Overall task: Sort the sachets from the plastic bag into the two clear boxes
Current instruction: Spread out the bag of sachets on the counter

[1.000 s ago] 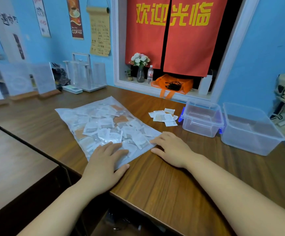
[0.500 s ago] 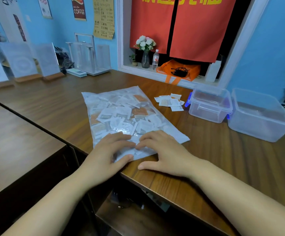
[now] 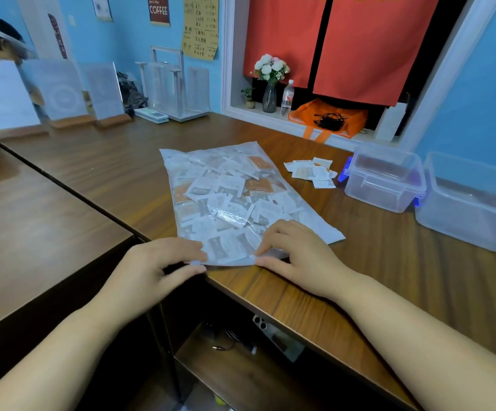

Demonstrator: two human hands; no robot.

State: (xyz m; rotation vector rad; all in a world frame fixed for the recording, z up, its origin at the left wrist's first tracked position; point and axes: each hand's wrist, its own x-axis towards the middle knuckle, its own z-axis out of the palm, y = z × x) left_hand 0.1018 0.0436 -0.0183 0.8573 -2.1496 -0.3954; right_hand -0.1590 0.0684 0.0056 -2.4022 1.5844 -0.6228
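**Plastic bag point(image 3: 229, 200) gripped at its near edge by both hands**

Lying flat on the wooden table point(image 3: 374, 262), stuffed with small white and orange sachets point(image 3: 235, 185) in a loose jumble. Long axis running away from the person, the far end leaning a little to the left. Near short edge right at the table's front edge.

Pinched at the near left corner by the left hand point(image 3: 155, 268), thumb below the edge and fingers curled over the top. Gripped further along the same edge by the right hand point(image 3: 300, 256), bent fingertips down on the plastic and thumb lying along the rim. Both hands close together, with only a short stretch of the edge showing between them.

Off the bag's far right corner and apart from it, a little pile of loose sachets point(image 3: 312, 173) on the bare wood. Just right of that pile, a small clear box point(image 3: 386, 185) with blue clips, open-topped. Close against its right side, a larger clear box point(image 3: 472, 209). Both boxes well apart from the hands.

Further back on the window ledge, a vase point(image 3: 269, 97) of white flowers beside a water bottle point(image 3: 287, 97), then an orange bag point(image 3: 327, 120).
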